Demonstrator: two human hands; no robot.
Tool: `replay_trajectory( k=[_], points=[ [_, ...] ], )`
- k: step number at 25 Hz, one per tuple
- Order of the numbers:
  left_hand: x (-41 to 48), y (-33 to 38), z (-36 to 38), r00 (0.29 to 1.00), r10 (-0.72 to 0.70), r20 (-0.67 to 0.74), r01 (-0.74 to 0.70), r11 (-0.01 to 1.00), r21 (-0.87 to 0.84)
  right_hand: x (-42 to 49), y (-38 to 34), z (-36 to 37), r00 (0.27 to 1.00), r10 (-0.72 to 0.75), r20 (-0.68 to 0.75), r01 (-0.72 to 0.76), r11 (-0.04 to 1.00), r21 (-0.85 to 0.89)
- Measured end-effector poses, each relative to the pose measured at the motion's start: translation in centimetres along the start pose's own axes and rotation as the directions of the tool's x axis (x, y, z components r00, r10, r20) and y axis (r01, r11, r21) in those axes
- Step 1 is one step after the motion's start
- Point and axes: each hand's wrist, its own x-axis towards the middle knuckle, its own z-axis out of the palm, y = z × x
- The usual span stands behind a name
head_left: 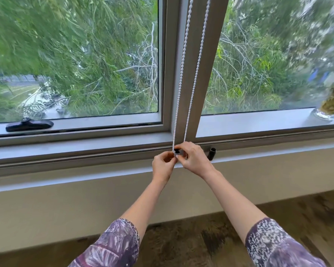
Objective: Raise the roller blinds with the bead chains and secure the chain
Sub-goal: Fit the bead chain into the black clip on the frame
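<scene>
While both strands of the bead chain [189, 74] hang taut, my left hand [163, 164] and right hand [194, 158] pinch its bottom loop around the black chain holder [176, 151] at the sill [85, 149].

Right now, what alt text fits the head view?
Both hands, left hand and right hand, pinch the bottom of a white bead chain at a small black holder on the window sill; trees fill the glass.

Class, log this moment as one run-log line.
step: securing chain | left hand: pinching bead chain | right hand: at black holder | blinds: out of view
</scene>
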Motion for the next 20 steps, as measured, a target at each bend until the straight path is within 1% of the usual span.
replay_trajectory(
  k=[2,6,9,13,16,18,20],
  points=[
    [-0.3,0.0,-0.4,0.999,0.031,0.016,-0.032,0.999,0.024,-0.3,0.0,0.1,1.0,-0.003,0.019,0.003,1.0,-0.001],
    [-0.4,0.3,-1.0,0.988,0.142,0.054,-0.147,0.984,0.096,-0.1,0.1,0.1,0.999,-0.017,0.035,0.017,1.0,-0.002],
    [-0.6,0.4,-1.0,0.986,0.161,0.043,-0.165,0.977,0.135,-0.4,0.4,0.4,1.0,-0.027,0.012,0.027,1.0,-0.001],
    [-1.0,0.2,-0.3,0.987,0.156,0.043,-0.161,0.973,0.164,-1.7,0.9,1.0,0.997,-0.013,-0.075,0.016,0.999,0.042],
    [-1.0,0.2,0.3,0.987,0.15,0.055,-0.158,0.97,0.184,-2.8,1.0,1.3,0.985,0.014,-0.172,0.004,0.995,0.102],
    [-1.0,0.2,0.6,0.989,0.134,0.061,-0.143,0.974,0.177,-3.4,1.1,1.3,0.968,0.055,-0.246,-0.014,0.986,0.166],
    [-0.9,0.0,0.9,0.99,0.121,0.07,-0.131,0.979,0.154,-3.6,1.2,1.1,0.94,0.128,-0.316,-0.059,0.973,0.221]
  ],
)
